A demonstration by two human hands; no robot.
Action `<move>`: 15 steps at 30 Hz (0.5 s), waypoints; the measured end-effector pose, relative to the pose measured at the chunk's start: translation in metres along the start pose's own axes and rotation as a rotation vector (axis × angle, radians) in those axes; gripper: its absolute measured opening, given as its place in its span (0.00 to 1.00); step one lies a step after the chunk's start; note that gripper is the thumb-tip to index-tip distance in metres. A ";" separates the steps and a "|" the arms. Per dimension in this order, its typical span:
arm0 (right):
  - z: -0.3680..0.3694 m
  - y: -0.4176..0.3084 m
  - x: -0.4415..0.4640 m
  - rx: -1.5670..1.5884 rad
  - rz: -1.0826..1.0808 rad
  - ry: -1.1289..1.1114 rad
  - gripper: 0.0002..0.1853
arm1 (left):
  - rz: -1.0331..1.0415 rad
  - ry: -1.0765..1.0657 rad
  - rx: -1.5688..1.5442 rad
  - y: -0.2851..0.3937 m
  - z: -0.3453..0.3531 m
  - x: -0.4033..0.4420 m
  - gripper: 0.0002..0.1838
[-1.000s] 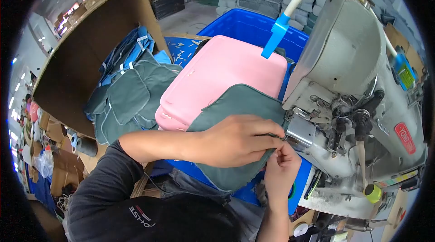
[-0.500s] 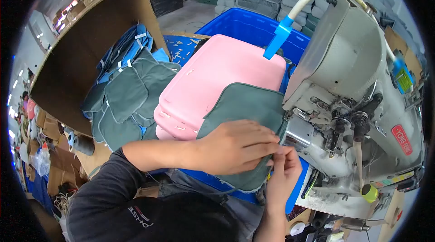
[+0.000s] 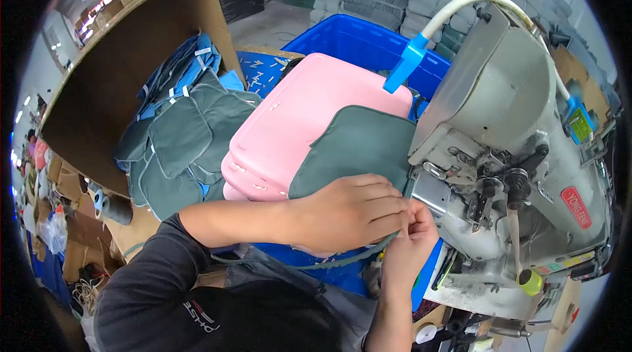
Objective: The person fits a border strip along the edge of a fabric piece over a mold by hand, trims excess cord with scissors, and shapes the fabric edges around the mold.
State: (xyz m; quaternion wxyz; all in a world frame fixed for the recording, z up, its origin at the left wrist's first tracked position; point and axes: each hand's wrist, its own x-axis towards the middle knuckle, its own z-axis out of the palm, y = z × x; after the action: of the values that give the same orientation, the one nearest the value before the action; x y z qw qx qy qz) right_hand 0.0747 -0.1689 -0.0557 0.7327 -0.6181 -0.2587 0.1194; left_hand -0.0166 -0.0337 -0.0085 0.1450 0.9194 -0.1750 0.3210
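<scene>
A dark green fabric piece (image 3: 368, 144) with a rounded outline lies partly over the pink plastic panels, its right edge at the sewing machine (image 3: 487, 174). My left hand (image 3: 352, 214) rests on its near part, fingers stretched out flat toward the machine. Just right of it, my right hand (image 3: 411, 237) is closed in a pinch, thumb and fingers together at the end of a narrow dark green fabric strip (image 3: 309, 264). That strip runs left below my left forearm. The fingertips of both hands meet and cover the fabric there.
Stacked pink panels (image 3: 316, 108) lie in the middle. Left stands a cardboard box (image 3: 99, 75) with a heap of green fabric pieces (image 3: 181, 135). Behind is a blue bin (image 3: 349, 29). A white hose (image 3: 461, 3) with a blue nozzle arches over from the machine.
The fabric piece has turned and shifted away from me; its lower part no longer shows below my left hand. The narrow strip now shows there. My right fingers have curled in more tightly.
</scene>
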 end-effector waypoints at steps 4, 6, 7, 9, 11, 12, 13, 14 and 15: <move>-0.005 -0.017 -0.010 0.019 0.198 -0.035 0.07 | -0.004 0.042 -0.008 -0.005 0.005 -0.002 0.19; -0.011 -0.007 -0.018 0.088 0.228 -0.056 0.07 | -0.013 0.051 -0.028 -0.005 0.008 -0.004 0.18; -0.011 -0.008 -0.017 0.055 0.198 -0.065 0.07 | -0.015 0.055 -0.040 -0.005 0.010 -0.004 0.18; -0.007 -0.013 -0.016 -0.014 0.145 -0.076 0.06 | 0.004 0.022 -0.010 -0.008 0.009 0.000 0.18; -0.005 -0.014 -0.010 0.021 0.160 -0.052 0.06 | 0.008 0.021 -0.015 -0.006 0.008 0.002 0.18; -0.003 -0.014 -0.006 0.040 0.165 -0.040 0.06 | 0.004 0.037 -0.034 -0.004 0.007 0.003 0.18; -0.001 -0.015 -0.002 -0.003 0.131 -0.033 0.06 | -0.002 0.053 -0.056 -0.001 0.007 0.002 0.18; -0.002 -0.014 -0.002 0.030 0.138 -0.041 0.06 | -0.021 0.079 -0.078 0.004 0.007 0.000 0.18; -0.003 -0.013 -0.001 0.065 0.139 -0.048 0.06 | -0.035 0.106 -0.097 0.008 0.007 -0.003 0.18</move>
State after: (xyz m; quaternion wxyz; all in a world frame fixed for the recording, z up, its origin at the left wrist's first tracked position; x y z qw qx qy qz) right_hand 0.0743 -0.1747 -0.0440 0.7358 -0.6075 -0.2285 0.1930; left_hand -0.0180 -0.0430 -0.0147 0.2041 0.8960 -0.1662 0.3576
